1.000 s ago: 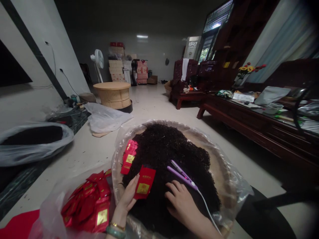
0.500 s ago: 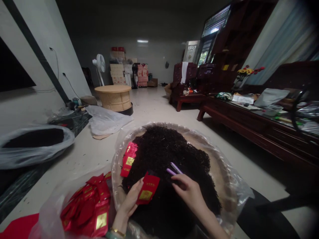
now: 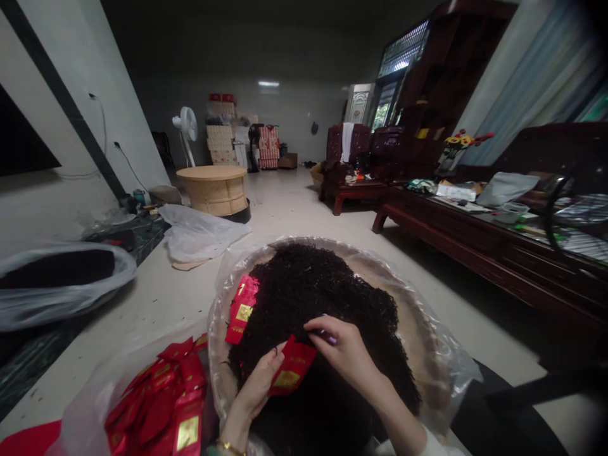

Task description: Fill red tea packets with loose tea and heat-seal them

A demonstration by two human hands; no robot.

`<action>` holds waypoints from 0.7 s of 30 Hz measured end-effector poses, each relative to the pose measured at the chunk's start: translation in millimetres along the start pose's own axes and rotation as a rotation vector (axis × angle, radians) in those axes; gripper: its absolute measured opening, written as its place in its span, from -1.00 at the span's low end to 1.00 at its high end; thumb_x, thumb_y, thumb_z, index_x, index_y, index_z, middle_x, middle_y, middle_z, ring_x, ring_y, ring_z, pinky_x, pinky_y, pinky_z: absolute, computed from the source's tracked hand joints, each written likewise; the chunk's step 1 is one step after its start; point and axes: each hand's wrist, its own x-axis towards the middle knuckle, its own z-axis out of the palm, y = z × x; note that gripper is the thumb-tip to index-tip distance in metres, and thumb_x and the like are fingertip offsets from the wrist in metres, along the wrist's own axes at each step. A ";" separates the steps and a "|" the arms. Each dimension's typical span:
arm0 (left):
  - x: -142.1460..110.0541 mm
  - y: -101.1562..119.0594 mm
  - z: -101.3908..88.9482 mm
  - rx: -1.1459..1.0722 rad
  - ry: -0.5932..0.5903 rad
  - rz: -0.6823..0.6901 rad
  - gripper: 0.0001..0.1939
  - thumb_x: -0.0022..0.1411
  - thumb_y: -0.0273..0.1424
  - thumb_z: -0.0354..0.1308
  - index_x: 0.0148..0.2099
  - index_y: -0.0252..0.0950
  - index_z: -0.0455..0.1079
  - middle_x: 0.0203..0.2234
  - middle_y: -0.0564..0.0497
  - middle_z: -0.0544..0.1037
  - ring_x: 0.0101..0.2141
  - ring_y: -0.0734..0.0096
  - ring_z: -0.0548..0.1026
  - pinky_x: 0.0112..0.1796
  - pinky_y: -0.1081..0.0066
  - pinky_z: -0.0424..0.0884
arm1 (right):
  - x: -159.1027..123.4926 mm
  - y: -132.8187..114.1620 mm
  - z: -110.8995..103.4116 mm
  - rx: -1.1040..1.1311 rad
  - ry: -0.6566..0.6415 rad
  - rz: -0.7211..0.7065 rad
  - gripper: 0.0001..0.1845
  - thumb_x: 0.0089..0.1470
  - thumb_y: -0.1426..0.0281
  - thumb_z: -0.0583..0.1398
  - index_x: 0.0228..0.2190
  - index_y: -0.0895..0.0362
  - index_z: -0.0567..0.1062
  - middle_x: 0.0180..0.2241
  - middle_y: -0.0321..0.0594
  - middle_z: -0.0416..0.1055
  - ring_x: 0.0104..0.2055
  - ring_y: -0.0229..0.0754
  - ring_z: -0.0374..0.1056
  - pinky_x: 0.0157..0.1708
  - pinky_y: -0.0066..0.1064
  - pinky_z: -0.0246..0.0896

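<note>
"head view: where is the red packet [image 3: 295, 365]?"

"over the dark leaves [image 3: 308, 272], held in my left hand [image 3: 256, 384]. my right hand [image 3: 350, 354] is beside it; i cannot tell its grip."

"handling?"

"likely light, soft, easily creased. grasp by the side edge."

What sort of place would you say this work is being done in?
Probably a home's living room used as a packing spot: a carved dark wooden armchair and long dark wooden table furnish it, while a round shallow basket of dark, leaf-like material sits in front.
</note>
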 end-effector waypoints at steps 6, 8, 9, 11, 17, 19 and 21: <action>-3.9 4.8 -3.8 -0.048 0.097 0.015 -0.36 -0.15 -0.08 0.40 -0.03 -0.30 0.49 -0.15 -0.14 0.61 -0.04 0.08 0.50 0.00 0.21 0.37 | -14.1 23.8 2.5 -0.011 0.037 0.093 -0.78 -0.01 0.44 0.12 -0.38 0.06 0.57 -0.37 -0.22 0.56 -0.34 -0.14 0.45 -0.33 -0.35 0.34; -4.2 4.4 -5.6 -0.058 0.114 0.014 -0.35 -0.16 -0.07 0.40 -0.04 -0.30 0.49 -0.17 -0.14 0.62 -0.06 0.08 0.51 -0.03 0.21 0.40 | -18.7 23.6 4.6 -0.027 0.039 0.073 -0.80 0.02 0.41 0.14 -0.34 0.05 0.57 -0.32 -0.19 0.55 -0.27 -0.10 0.43 -0.27 -0.29 0.34; -3.9 3.6 -5.9 -0.057 0.117 0.015 -0.37 -0.15 -0.07 0.40 -0.05 -0.31 0.49 -0.18 -0.14 0.62 -0.07 0.08 0.51 -0.04 0.22 0.41 | -19.9 20.7 5.6 -0.043 0.045 0.044 -0.80 0.04 0.39 0.15 -0.29 0.05 0.56 -0.28 -0.17 0.54 -0.22 -0.08 0.41 -0.22 -0.26 0.32; -2.9 0.7 -5.0 -0.042 0.115 0.012 -0.41 -0.10 -0.07 0.37 -0.08 -0.33 0.49 -0.20 -0.14 0.62 -0.09 0.09 0.53 -0.07 0.24 0.43 | -19.2 11.5 7.6 -0.090 0.035 -0.033 -0.78 0.08 0.34 0.19 -0.19 0.05 0.53 -0.22 -0.13 0.52 -0.12 -0.05 0.35 -0.11 -0.20 0.27; 0.6 -12.1 6.5 -0.040 0.044 -0.065 -0.35 -0.01 0.04 0.26 -0.05 -0.39 0.43 -0.36 -0.16 0.64 -0.35 0.16 0.60 -0.31 0.28 0.50 | -3.1 1.8 20.4 -0.329 -0.120 -0.088 -0.78 0.19 0.32 0.13 -0.42 0.07 0.55 -0.35 -0.18 0.49 -0.14 -0.09 0.29 -0.09 -0.21 0.13; 0.8 -14.6 11.0 -0.044 0.007 -0.151 -0.32 0.05 0.10 0.15 -0.05 -0.42 0.41 -0.42 -0.17 0.63 -0.48 0.22 0.60 -0.43 0.33 0.49 | 1.0 10.7 25.5 -0.346 -0.114 -0.082 -0.67 0.23 0.32 0.09 -0.52 0.10 0.51 -0.41 -0.22 0.46 -0.24 -0.16 0.31 -0.09 -0.24 0.10; 0.7 -15.9 14.9 -0.044 -0.024 -0.219 -0.29 0.10 0.15 0.05 -0.09 -0.46 0.41 -0.45 -0.19 0.62 -0.57 0.29 0.56 -0.52 0.38 0.46 | 3.3 20.3 29.1 -0.326 -0.127 -0.068 -0.62 0.25 0.32 0.06 -0.55 0.11 0.47 -0.47 -0.27 0.44 -0.31 -0.21 0.31 -0.09 -0.26 0.09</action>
